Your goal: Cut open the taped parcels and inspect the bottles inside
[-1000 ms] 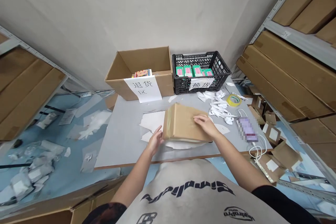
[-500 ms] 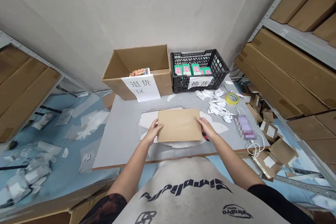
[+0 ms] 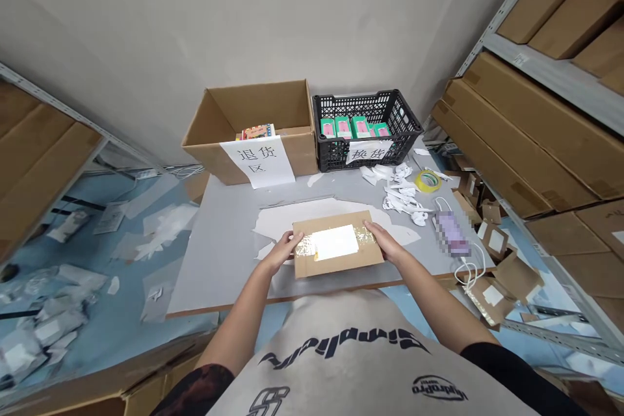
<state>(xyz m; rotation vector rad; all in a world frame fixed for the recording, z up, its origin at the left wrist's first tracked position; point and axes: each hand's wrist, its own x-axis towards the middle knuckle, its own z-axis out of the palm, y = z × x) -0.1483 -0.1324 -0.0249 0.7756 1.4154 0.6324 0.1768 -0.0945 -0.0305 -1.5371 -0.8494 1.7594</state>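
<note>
A flat brown cardboard box [image 3: 312,266] is held between my two hands over the near middle of the table. Its upper face carries a white label [image 3: 335,242] and shiny clear tape. My left hand [image 3: 283,251] grips the left end, thumb on top. At the right end my right hand [image 3: 383,240] is closed on the edge, fingers partly hidden. The box is slightly tilted. Torn white paper [image 3: 273,220] lies beneath and behind it on the grey table [image 3: 214,247].
At the back stand an open carton [image 3: 195,133] with a paper sign and a black crate [image 3: 336,155] of green-and-pink boxes. Crumpled paper [image 3: 404,198], yellow tape [image 3: 428,181] and a cabled phone [image 3: 452,233] lie right. Carton-laden shelves [image 3: 580,84] flank the table.
The box has been turned over: its plain face was up, and now the labelled, taped face shows. Both hands still hold its ends. The view has shifted slightly.
</note>
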